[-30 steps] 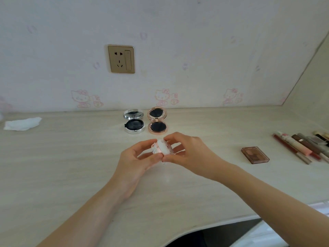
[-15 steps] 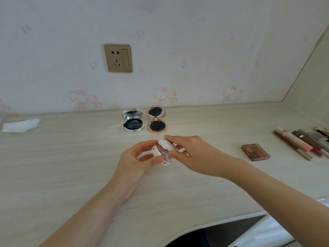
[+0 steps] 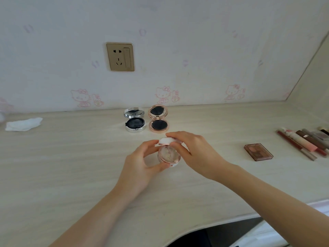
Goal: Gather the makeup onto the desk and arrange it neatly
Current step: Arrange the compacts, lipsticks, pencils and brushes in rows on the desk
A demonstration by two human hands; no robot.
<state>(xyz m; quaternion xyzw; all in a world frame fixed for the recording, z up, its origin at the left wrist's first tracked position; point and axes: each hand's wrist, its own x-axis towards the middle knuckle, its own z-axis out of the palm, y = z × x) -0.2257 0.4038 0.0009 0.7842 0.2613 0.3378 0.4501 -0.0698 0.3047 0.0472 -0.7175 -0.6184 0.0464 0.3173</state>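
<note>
two open compacts [image 3: 146, 120] are sitting side by side at frame centre, a tissue [image 3: 23, 124] is lying far left, a palette [image 3: 258, 151] and tubes [image 3: 302, 141] are lying right.

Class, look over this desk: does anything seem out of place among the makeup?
Yes. A crumpled white tissue lies at the desk's far left edge, apart from the makeup. The two compacts by the wall sit open.

A home bedroom corner — pink cartoon-cat wallpaper [image 3: 165, 94], a gold wall socket [image 3: 120, 56], makeup spread on a pale wood-grain desk [image 3: 71, 157].
</note>
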